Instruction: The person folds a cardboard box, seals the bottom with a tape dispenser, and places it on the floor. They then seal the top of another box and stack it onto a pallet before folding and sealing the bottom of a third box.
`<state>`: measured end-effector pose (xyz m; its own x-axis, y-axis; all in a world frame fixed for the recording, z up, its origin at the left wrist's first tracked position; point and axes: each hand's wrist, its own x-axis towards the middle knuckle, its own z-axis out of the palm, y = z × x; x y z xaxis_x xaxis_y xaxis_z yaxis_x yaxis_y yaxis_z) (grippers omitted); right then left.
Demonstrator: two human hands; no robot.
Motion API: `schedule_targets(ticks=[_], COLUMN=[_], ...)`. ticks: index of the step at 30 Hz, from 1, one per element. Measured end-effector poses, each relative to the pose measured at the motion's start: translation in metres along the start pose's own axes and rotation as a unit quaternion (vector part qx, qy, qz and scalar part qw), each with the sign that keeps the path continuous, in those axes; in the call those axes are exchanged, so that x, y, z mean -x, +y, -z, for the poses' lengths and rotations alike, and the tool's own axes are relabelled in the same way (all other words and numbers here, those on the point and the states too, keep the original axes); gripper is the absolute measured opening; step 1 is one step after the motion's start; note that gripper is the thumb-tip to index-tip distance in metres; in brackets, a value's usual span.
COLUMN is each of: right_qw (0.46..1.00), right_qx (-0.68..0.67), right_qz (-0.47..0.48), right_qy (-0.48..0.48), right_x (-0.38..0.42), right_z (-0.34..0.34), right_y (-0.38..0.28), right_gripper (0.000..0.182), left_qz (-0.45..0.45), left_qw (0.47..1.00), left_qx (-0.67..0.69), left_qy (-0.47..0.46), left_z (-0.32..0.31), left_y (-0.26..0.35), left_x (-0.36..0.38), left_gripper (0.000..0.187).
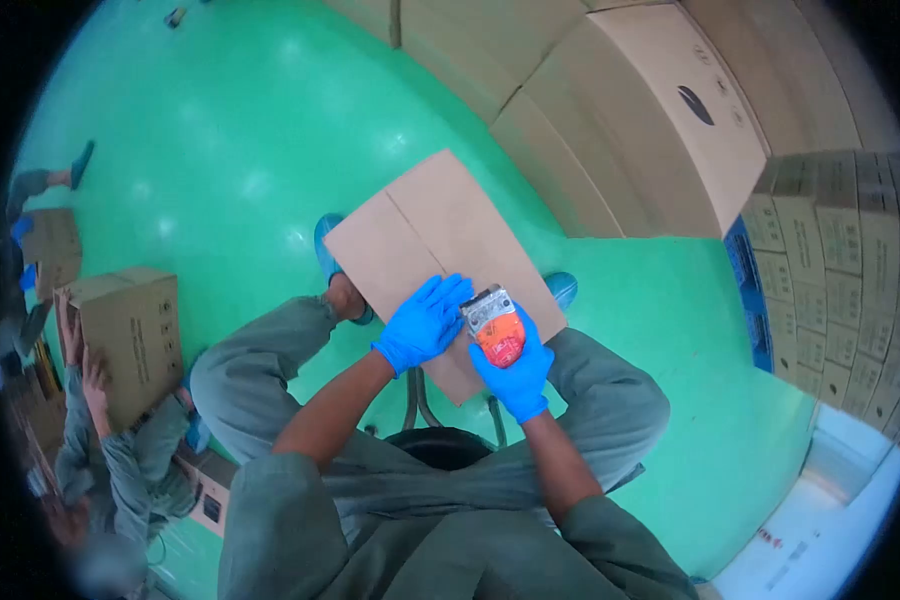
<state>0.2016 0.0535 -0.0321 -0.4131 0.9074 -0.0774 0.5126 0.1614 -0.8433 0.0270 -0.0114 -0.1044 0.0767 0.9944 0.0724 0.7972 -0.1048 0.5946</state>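
A plain brown cardboard carton [410,235] is between my knees, with a thin seam line running down its upper face. My left hand [425,325], in a blue glove, lies on the carton's near part with its fingers stretched out. In my right hand [518,370], also blue-gloved, is an orange-and-silver hand tool [496,328]; the fingers wrap round its orange body, and its metal end points up and left, close to my left fingertips. The exact kind of tool cannot be made out.
Large cartons [610,130] stand at the upper right, beside smaller boxes [830,270] stacked on a blue pallet [748,295]. On the left, another person's hands [92,385] hold a carton [130,340]. A white case [820,530] is at the lower right.
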Motion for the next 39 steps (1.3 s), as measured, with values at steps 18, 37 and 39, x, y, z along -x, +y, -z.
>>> schedule_targets(ticks=[18, 37, 39], right_qw=[0.999, 0.962, 0.96], right_qx=[0.011, 0.192, 0.201], right_qz=[0.002, -0.073, -0.078], right_qy=[-0.043, -0.18, -0.178], right_x=[0.012, -0.095, -0.101], right_z=[-0.008, -0.087, -0.088], right_y=[0.02, -0.058, -0.053], right_gripper=[0.075, 0.066, 0.065], left_qz=[0.376, 0.294, 0.366], left_qw=[0.746, 0.935, 0.917], left_qx=[0.546, -0.043, 0.044], left_qy=[-0.063, 0.196, 0.152], left_z=[0.056, 0.151, 0.105], left_y=[0.015, -0.267, -0.278], left_x=[-0.05, -0.107, -0.103], left_gripper=[0.03, 0.021, 0.024])
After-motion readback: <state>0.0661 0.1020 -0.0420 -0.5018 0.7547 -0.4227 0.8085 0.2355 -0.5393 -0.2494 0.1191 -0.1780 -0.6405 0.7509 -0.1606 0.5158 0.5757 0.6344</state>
